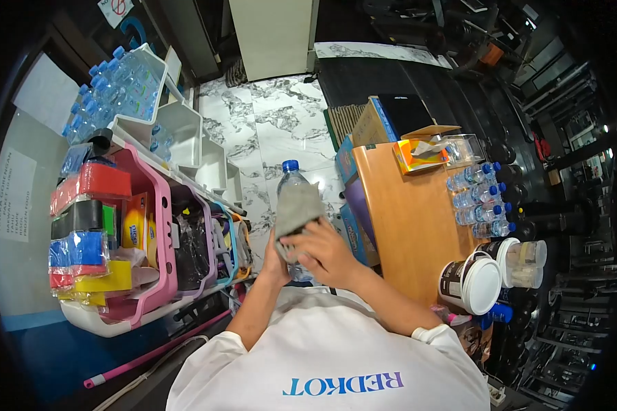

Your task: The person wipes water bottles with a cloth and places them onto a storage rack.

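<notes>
A clear plastic bottle (292, 175) with a blue cap stands roughly upright in front of my white shirt, its middle covered by a grey cloth (298, 205). My left hand (274, 262) is closed round the bottle's lower left side, with part of its grip hidden by the cloth and my other hand. On the right, my right hand (323, 253) presses the cloth against the bottle, fingers bent over it. The bottle's base shows between my wrists.
To the left are a pink-edged basket (164, 240) of packaged goods and a white bin (156, 82) of bottles. A wooden table (397, 226) at right holds a tissue box (418, 156), several bottles (474, 197) and a white bucket (481, 286).
</notes>
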Action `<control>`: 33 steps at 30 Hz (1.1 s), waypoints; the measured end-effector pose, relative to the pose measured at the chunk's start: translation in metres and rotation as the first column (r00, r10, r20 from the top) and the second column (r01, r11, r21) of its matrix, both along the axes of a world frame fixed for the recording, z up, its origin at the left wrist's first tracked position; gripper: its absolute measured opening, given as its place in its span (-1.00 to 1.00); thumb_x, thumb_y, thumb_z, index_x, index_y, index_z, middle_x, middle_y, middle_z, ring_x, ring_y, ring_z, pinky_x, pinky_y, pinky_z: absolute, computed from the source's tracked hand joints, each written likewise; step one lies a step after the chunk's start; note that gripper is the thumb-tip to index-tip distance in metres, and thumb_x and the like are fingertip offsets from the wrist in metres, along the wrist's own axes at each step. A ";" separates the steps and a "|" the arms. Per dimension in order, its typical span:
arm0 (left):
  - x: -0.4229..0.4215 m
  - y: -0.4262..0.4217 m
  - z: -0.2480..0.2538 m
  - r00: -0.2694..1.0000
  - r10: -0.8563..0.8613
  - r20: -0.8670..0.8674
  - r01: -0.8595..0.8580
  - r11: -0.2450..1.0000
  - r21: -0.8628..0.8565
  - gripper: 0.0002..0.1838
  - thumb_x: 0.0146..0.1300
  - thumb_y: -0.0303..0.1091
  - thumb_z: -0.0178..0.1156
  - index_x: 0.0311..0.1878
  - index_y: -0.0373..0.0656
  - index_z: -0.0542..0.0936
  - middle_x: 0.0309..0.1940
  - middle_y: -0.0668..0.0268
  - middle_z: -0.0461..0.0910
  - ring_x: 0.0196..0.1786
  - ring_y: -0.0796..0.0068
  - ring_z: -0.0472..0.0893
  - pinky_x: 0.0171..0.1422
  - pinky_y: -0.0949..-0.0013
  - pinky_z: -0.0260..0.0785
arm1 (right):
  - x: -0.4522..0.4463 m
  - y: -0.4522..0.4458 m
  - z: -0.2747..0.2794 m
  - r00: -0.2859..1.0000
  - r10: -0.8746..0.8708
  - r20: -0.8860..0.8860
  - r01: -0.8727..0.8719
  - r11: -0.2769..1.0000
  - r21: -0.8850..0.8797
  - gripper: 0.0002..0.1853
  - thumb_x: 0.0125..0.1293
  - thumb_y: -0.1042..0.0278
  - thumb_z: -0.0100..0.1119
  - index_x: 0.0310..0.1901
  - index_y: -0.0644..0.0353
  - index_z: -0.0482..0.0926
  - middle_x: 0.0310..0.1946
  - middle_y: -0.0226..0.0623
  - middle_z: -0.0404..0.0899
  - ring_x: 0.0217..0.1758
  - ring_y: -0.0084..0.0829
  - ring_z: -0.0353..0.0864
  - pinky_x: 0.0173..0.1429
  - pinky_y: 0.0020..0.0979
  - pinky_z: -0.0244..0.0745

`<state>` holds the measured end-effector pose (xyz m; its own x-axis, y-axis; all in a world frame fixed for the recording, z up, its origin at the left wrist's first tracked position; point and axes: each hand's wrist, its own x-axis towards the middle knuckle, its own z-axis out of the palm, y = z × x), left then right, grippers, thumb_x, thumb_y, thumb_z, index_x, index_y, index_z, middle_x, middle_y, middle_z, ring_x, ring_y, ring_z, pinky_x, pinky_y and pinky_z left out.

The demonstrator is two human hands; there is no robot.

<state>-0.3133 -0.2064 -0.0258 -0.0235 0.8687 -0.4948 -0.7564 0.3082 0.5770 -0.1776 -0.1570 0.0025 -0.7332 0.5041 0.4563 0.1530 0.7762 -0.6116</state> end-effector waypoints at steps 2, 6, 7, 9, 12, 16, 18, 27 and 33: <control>-0.011 -0.001 -0.015 0.990 -0.103 0.097 0.095 0.992 0.084 -0.38 0.41 0.16 -0.26 0.31 -0.09 0.31 0.21 0.16 0.42 0.17 0.28 0.52 0.23 0.17 0.43 | 0.006 -0.012 -0.003 0.996 0.028 -0.089 -0.053 0.956 -0.287 -0.70 0.41 0.17 -0.08 -0.20 0.17 0.61 -0.18 -0.24 0.58 -0.10 -0.10 0.47 0.15 -0.17 0.30; -0.008 0.000 -0.018 0.990 -0.093 0.102 0.091 0.996 0.025 -0.34 0.39 0.23 -0.21 0.29 -0.12 0.32 0.11 0.23 0.50 0.09 0.39 0.55 0.17 0.29 0.44 | 0.026 -0.017 -0.003 0.929 -0.217 -0.298 -0.090 0.650 -0.754 -0.58 0.47 0.05 -0.16 -0.20 0.29 0.52 -0.32 -0.22 0.57 -0.22 -0.36 0.54 -0.03 -0.36 0.42; -0.009 -0.001 -0.016 0.986 -0.125 0.111 0.119 0.991 0.062 -0.26 0.28 0.31 -0.07 0.26 -0.13 0.33 0.08 0.22 0.51 0.08 0.36 0.55 0.16 0.23 0.45 | 0.032 -0.013 -0.005 0.856 -0.302 -0.419 -0.202 0.551 -0.809 -0.57 0.47 0.01 -0.18 -0.16 0.28 0.48 -0.32 -0.23 0.58 -0.23 -0.40 0.54 -0.05 -0.37 0.43; -0.010 -0.005 -0.020 0.986 -0.143 0.088 0.131 0.983 0.129 -0.21 0.21 0.36 -0.02 0.25 -0.13 0.34 0.07 0.22 0.52 0.07 0.33 0.56 0.14 0.18 0.47 | 0.050 0.003 -0.001 0.692 -0.349 -0.632 -0.519 0.368 -0.771 -0.45 0.42 -0.15 -0.13 0.08 0.25 0.39 -0.14 -0.16 0.56 -0.09 -0.39 0.55 0.03 -0.33 0.46; -0.008 -0.005 -0.020 0.967 -0.188 0.172 0.153 0.968 0.196 -0.13 0.11 0.45 0.01 0.23 -0.12 0.36 0.03 0.21 0.53 0.03 0.27 0.58 0.10 0.10 0.49 | 0.047 0.000 0.058 0.543 -0.550 -0.634 -0.479 0.417 -0.772 -0.32 0.33 -0.23 -0.01 0.22 0.23 0.32 0.13 -0.11 0.43 0.14 -0.33 0.47 0.20 -0.27 0.40; -0.001 0.005 0.008 0.896 -0.333 0.295 0.261 0.930 0.258 -0.09 0.08 0.56 -0.14 0.21 -0.05 0.38 -0.01 0.19 0.54 -0.04 0.21 0.62 0.04 0.05 0.52 | 0.044 0.018 0.076 0.613 -0.231 -0.756 -0.485 0.645 -0.591 -0.21 0.25 -0.20 0.14 0.33 0.20 0.22 0.31 -0.12 0.25 0.34 -0.30 0.30 0.35 -0.24 0.26; 0.003 0.006 0.012 0.941 -0.295 0.165 0.292 0.956 0.040 -0.12 0.16 0.54 -0.23 0.23 -0.04 0.37 0.04 0.19 0.52 0.03 0.21 0.59 0.02 0.03 0.52 | 0.021 0.029 0.081 0.921 -0.156 -0.358 -0.055 0.855 -0.515 -0.32 0.20 -0.02 0.24 0.28 0.14 0.33 0.32 -0.22 0.28 0.37 -0.19 0.26 0.41 -0.11 0.16; 0.011 -0.005 -0.001 0.997 -0.073 0.011 0.072 0.997 0.036 -0.38 0.41 0.10 -0.18 0.37 -0.11 0.21 0.21 0.21 0.41 0.19 0.31 0.49 0.24 0.24 0.41 | 0.011 -0.001 0.016 1.000 -0.019 -0.018 0.018 0.998 -0.062 -0.77 0.34 0.19 0.06 -0.13 0.03 0.66 0.03 -0.38 0.60 0.37 -0.20 0.30 0.47 0.07 -0.04; 0.002 0.010 -0.007 0.987 0.004 0.158 -0.008 1.000 0.023 -0.44 0.40 0.09 -0.12 0.28 -0.09 0.32 0.12 0.21 0.49 0.10 0.29 0.54 0.15 0.20 0.47 | 0.052 -0.019 -0.001 0.970 -0.140 -0.201 -0.037 0.728 -0.684 -0.61 0.46 0.07 -0.12 -0.23 0.21 0.59 -0.14 -0.20 0.63 0.09 -0.24 0.55 0.30 -0.08 0.29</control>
